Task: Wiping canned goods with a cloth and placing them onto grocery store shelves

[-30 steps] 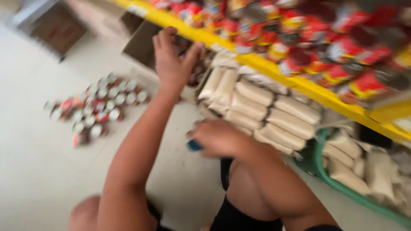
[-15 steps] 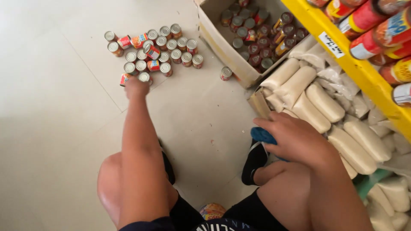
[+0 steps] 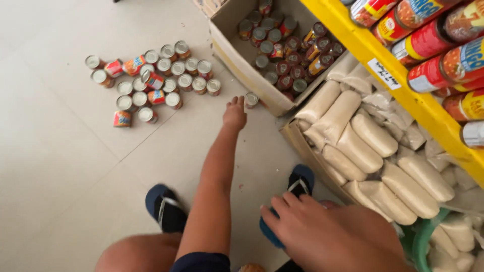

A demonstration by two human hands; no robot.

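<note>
Pale tiled floor (image 3: 60, 166), left hand (image 3: 235, 114) grip open, empty, just beside lone can (image 3: 251, 99).

From my feed I look down on a pale tiled floor (image 3: 60, 166), smooth and evenly lit, with thin grout lines running diagonally; the light is soft and flat, with only faint shadows. At about two o'clock a yellow shelf edge (image 3: 403, 85) slants across the view, carrying a small white label. Above it the shelf holds rows of red-labelled tins (image 3: 428, 45) lying on their sides. Below the edge, from three to five o'clock, pale sacks (image 3: 373, 136) are stacked tightly in a cardboard tray. At five o'clock a green plastic basket rim (image 3: 422, 236) curves into view, more pale bags inside it.
</note>
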